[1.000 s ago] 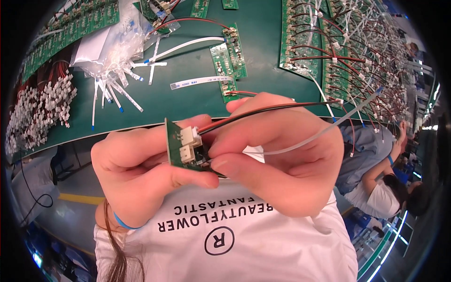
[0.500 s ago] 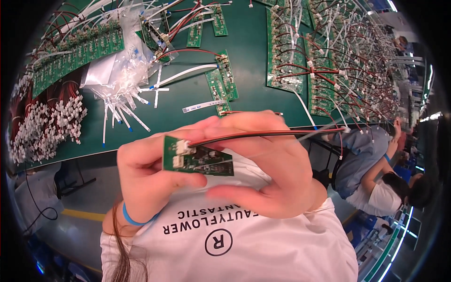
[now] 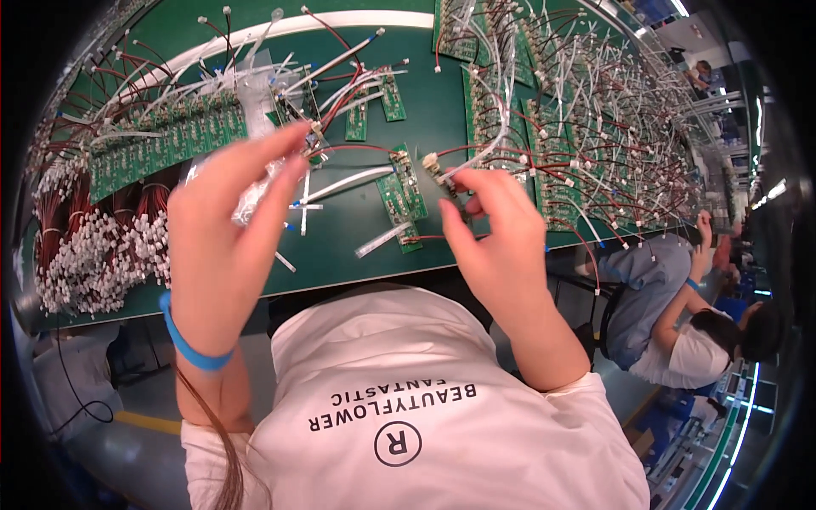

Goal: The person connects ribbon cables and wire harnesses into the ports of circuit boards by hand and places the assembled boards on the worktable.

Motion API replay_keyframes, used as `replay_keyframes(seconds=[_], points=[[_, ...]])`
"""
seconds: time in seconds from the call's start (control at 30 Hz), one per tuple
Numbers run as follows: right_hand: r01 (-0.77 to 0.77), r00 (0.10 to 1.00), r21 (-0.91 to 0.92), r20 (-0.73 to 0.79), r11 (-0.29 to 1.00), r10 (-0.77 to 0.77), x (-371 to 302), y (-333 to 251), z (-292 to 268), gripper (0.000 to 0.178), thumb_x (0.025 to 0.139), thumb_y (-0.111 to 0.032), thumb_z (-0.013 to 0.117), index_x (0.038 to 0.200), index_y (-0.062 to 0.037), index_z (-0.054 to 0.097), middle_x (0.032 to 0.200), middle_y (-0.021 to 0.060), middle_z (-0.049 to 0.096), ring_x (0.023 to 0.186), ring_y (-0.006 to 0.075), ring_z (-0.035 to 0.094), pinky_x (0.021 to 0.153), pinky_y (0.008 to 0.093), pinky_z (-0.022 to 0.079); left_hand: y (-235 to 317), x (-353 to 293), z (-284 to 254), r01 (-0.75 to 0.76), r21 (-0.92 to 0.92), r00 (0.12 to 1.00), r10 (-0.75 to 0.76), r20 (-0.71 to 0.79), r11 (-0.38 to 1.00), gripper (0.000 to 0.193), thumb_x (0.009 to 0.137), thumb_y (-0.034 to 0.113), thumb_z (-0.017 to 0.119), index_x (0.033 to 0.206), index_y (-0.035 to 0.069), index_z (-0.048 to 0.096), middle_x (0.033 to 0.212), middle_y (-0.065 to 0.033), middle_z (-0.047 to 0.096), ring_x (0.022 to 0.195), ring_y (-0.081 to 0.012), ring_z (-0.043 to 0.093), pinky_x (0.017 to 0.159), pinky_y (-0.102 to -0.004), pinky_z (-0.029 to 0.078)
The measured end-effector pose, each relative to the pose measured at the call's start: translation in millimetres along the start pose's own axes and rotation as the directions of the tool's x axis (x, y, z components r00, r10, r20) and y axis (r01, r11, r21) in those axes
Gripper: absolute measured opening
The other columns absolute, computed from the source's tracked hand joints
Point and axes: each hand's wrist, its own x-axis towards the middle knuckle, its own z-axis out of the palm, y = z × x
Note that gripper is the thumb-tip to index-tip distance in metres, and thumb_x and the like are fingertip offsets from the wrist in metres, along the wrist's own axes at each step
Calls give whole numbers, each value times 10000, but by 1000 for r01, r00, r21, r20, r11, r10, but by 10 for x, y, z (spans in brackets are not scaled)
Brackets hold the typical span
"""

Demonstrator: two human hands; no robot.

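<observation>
As the right hand (image 3: pixel 507 228) pinches a green circuit board (image 3: pixel 440 177), the left hand (image 3: pixel 225 231) gapes, apparently empty.
Red wires (image 3: pixel 552 175) at right could snag it.

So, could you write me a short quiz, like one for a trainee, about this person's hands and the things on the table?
1. True or false: the left hand has a blue wristband below it.

2. What is the right hand holding?
a) a pair of scissors
b) a small circuit board
c) a roll of tape

3. Fill in the blank: the big heap of white connectors lies toward the person's ____ side of the green table.

Key: 1. True. 2. b. 3. left.
</observation>
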Motion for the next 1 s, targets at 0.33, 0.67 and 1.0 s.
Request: replay_keyframes(seconds=[0.33,0.67,1.0], points=[[-227,960,-104,144,968,241,-66,68,229,244,709,-33,576,935,30,511,822,165,503,797,323,497,720,384,413,-288,711,693,-559,441,772,245,587,702,368,679,44,581,1041,112,576,1063,-129,494,908,-273,513,771,-344,448],[-158,969,-203,155,966,191,-9,52,370,374,668,-227,668,904,21,521,852,126,495,804,273,493,703,360,410,-626,898,708,-617,469,718,209,663,632,329,682,79,578,1007,126,593,1064,-80,510,972,-244,494,803,-349,401],[-192,932,-366,223,911,286,7,38,417,431,625,-234,694,921,21,512,872,124,466,830,262,472,712,349,391,-812,931,607,-589,531,772,230,592,609,266,704,85,560,962,121,610,1020,-52,526,981,-210,491,800,-341,385]])
